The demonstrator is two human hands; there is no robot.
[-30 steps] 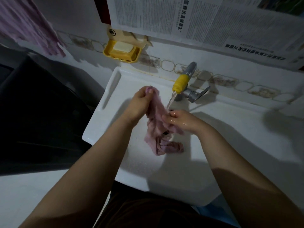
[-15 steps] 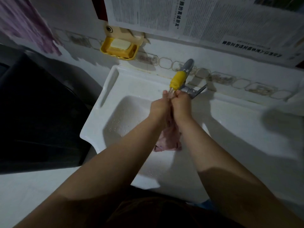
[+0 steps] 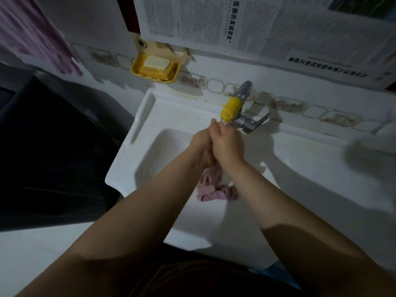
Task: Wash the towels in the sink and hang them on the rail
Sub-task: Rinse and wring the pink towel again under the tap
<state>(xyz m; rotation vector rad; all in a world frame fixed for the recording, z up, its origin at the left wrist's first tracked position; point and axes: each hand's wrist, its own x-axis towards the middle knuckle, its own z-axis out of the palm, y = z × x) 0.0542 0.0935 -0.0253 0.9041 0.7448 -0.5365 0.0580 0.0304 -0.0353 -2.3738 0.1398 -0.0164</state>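
A small pink towel (image 3: 214,187) hangs bunched over the basin of the white sink (image 3: 128,151). My left hand (image 3: 202,144) and my right hand (image 3: 228,144) are pressed together around its upper end, just under the yellow-tipped tap (image 3: 230,109). The towel's top is hidden between my palms; its lower end trails out below my wrists. Whether water is running I cannot make out.
A yellow soap dish (image 3: 155,68) with a bar of soap hangs on the wall above the sink's left corner. A purple towel (image 3: 32,33) hangs at the top left. Newspaper sheets (image 3: 257,24) cover the wall above the tap. Dark furniture stands on the left.
A second ago my hands were apart, stretching the towel; they have come together under the tap with the towel squeezed between them. The towel's loose end now hangs lower.
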